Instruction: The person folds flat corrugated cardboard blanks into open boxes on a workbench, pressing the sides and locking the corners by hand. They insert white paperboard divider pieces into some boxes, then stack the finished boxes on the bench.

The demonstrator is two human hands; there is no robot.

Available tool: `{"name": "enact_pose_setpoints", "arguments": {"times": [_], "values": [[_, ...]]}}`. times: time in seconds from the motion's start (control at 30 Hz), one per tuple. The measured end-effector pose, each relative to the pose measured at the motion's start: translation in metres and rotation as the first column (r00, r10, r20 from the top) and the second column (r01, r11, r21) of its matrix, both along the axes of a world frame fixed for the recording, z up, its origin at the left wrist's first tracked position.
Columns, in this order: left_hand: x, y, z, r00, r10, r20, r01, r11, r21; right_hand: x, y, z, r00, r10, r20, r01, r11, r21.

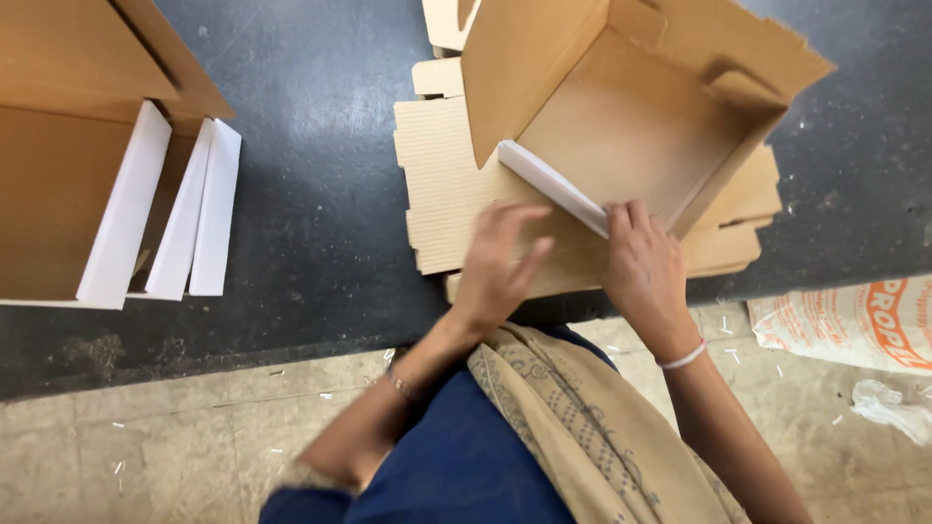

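Note:
A brown corrugated cardboard box (pixel 631 126), partly folded with its walls raised, rests on a stack of flat cardboard blanks (pixel 442 165) on a dark tabletop. My right hand (pixel 643 267) presses down on the box's white-faced front flap (pixel 549 184), fingers curled over its edge. To the left of that flap, my left hand (pixel 497 262) hovers with fingers spread, blurred by motion, touching or just above the flat cardboard.
Folded boxes with white flaps (pixel 126 213) stand at the left on the dark table (pixel 311 194). Below the table is a tiled floor with paper scraps, a printed white sack (pixel 854 320) and crumpled plastic (pixel 888 408) at the right.

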State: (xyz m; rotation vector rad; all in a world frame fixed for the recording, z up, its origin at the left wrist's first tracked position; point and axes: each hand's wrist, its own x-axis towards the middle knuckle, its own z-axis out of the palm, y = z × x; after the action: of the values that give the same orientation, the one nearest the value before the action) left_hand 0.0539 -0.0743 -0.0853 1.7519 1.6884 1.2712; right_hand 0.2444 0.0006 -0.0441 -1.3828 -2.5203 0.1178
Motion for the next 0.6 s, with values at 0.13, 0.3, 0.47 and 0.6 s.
{"name": "enact_pose_setpoints", "arguments": {"times": [0.13, 0.3, 0.47, 0.6], "values": [[-0.004, 0.066, 0.011, 0.908, -0.103, -0.407, 0.206, 0.954, 0.218, -0.005, 0.002, -0.009, 0.992, -0.122, -0.014, 0.123, 0.99, 0.069], [-0.02, 0.108, 0.01, 0.798, -0.195, -0.571, 0.324, 0.937, 0.133, -0.013, 0.003, -0.012, 0.983, -0.176, -0.056, 0.181, 0.977, 0.109], [-0.023, 0.112, -0.001, 0.824, -0.204, -0.528, 0.339, 0.925, 0.171, -0.014, 0.007, -0.021, 0.974, -0.217, -0.061, 0.223, 0.968, 0.116], [-0.024, 0.124, -0.008, 0.792, -0.275, -0.545, 0.376, 0.923, 0.08, -0.017, 0.011, -0.02, 0.964, -0.266, 0.0, 0.266, 0.964, 0.01]]}}
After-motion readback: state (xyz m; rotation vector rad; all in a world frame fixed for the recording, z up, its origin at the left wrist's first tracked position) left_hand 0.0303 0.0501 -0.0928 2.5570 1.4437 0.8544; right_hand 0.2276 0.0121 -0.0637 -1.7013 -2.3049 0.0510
